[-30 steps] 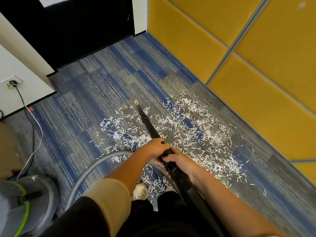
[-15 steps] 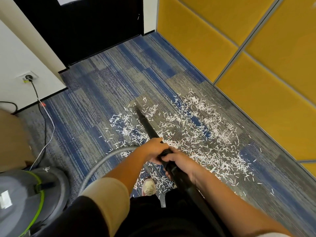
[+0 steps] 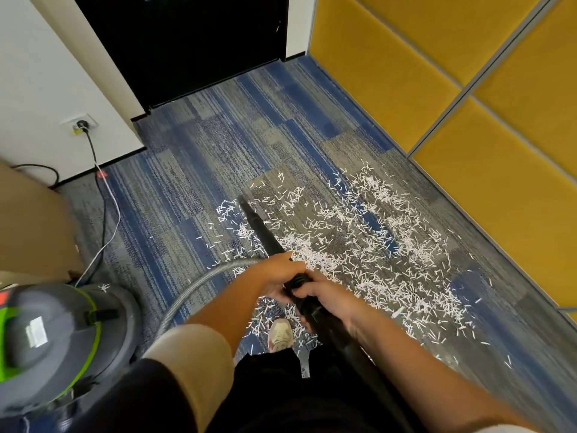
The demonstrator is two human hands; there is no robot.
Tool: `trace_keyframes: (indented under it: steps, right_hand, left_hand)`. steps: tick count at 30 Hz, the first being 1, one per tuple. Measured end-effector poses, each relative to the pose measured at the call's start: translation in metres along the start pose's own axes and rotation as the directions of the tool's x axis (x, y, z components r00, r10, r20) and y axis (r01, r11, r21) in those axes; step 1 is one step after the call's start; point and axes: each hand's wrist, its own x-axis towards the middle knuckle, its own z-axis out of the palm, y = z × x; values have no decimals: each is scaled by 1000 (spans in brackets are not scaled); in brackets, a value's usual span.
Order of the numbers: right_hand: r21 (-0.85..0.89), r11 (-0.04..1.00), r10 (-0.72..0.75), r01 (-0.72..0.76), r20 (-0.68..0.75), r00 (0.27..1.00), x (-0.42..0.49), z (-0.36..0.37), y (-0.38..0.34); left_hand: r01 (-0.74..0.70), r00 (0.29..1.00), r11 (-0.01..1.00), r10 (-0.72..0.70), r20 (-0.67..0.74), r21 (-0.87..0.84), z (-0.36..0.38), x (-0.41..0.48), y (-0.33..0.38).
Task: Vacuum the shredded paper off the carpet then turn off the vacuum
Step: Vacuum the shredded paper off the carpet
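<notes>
1. At the near left stood the grey vacuum (image 3: 59, 335), a canister with green trim, blurred in the head view. A few white shreds lay on its top, and a tan flat-sided thing, cropped too much to identify, sat just beyond it.
2. On the white wall at the far left a black plug sat in a wall socket (image 3: 81, 124). A dark cable (image 3: 103, 195) dropped from it and ran over the carpet (image 3: 203, 157) toward the vacuum, with a thin white cord beside it.
3. A grey ribbed hose (image 3: 193, 285) arced from behind the beige sleeve up and right toward the hands.
4. The left grip (image 3: 281, 276), a bare hand, was closed over the top of the black wand (image 3: 259, 226) at its ribbed collar, fingers wrapped round it.
5. The wand slanted away and leftward, and its narrow tip touched the carpet at the far-left fringe of the scatter.
6. The right grip (image 3: 326, 296), also a bare hand, was curled round the wand just behind the left one, the two touching.
7. A pale shoe (image 3: 281, 334) stood on the carpet below the hands, among shreds.
8. The shredded paper (image 3: 374, 251) lay thick across the blue-and-grey carpet, from around the wand rightward nearly to the wall and close in by the feet.
9. Yellow wall panels (image 3: 468, 151) lined the right side, and a black door (image 3: 187, 42) closed the far end.
</notes>
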Motion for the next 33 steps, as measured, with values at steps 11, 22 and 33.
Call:
trace_keyframes:
  steps: [11,22,33]
  right_hand:
    - [-45,999,4,-2,36,999,10,11,4]
    - [76,996,-33,43,-127,991,7,-22,-14]
    - [76,995,-47,62,-187,981,9,-48,-19]
  left_hand:
    - [105,992,994,-105,71,-4,-16,-7,-9]
    - [-78,995,997,77,-63,-7,16,7,26]
    - [-74,996,996,76,-44,49,34,16,53]
